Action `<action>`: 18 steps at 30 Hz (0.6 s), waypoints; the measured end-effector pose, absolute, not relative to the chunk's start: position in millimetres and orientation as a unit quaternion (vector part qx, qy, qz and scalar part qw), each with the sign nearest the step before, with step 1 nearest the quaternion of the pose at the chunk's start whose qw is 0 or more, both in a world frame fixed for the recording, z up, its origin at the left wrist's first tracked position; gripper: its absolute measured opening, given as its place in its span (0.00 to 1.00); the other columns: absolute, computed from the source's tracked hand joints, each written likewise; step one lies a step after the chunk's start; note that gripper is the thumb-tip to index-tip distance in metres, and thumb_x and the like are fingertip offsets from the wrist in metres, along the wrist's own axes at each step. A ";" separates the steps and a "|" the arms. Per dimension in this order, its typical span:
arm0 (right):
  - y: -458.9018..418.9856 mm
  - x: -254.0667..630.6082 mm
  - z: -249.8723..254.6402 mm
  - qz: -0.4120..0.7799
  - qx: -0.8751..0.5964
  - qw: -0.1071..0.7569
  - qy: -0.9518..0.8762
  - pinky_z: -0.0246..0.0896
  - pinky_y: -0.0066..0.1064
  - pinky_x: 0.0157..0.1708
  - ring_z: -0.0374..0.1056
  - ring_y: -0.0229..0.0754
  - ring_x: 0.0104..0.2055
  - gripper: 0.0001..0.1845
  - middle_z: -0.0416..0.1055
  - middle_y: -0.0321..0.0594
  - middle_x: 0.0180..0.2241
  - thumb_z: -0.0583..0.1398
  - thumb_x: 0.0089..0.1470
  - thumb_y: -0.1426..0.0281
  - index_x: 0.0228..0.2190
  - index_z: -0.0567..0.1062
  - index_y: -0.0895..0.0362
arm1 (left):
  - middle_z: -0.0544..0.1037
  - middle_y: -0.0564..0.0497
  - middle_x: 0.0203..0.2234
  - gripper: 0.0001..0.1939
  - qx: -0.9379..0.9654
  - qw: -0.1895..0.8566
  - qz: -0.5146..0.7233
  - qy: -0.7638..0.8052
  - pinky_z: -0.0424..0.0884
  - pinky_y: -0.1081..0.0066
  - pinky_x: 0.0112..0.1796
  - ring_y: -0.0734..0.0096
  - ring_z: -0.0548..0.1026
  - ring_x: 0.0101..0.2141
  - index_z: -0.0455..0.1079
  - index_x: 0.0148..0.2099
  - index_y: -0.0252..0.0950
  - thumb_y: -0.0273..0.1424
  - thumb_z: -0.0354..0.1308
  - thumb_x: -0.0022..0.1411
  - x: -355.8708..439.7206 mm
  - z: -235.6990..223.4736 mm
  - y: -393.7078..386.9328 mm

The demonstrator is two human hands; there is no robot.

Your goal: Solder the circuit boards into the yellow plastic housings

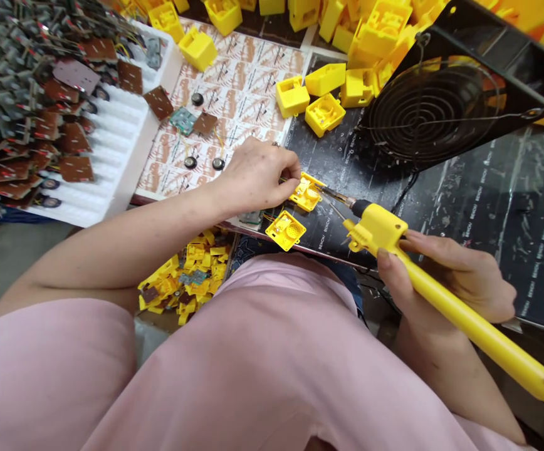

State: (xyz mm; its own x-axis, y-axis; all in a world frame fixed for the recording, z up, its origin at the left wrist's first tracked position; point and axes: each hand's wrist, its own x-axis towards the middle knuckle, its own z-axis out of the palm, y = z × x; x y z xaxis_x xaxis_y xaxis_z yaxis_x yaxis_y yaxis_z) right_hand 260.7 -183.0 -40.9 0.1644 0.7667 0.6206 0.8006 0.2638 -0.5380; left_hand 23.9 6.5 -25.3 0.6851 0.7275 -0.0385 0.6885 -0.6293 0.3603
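right hand grips soldering iron | left hand: hold unclear | fan beyond, foam tray left

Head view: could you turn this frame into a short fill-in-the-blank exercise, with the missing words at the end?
1. The right hand grips a tool whose handle is coloured ____.
2. The left hand, close to a yellow housing, belongs to the arm in a ____ sleeve.
3. The black fan stands on the person's ____ side.
4. Brown circuit boards lie on a foam tray coloured ____.

Missing words: yellow; pink; right; white.
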 end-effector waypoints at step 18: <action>-156.2 254.2 -10.2 -0.020 -0.513 0.316 -0.797 0.74 0.28 0.28 0.79 0.38 0.28 0.07 0.83 0.33 0.31 0.69 0.64 0.65 0.35 0.76 0.50 | 0.83 0.47 0.30 0.16 0.920 0.103 -0.020 0.377 0.71 0.56 0.50 0.52 0.82 0.44 0.83 0.40 0.40 0.33 0.53 0.61 40.8 -13.1 8.4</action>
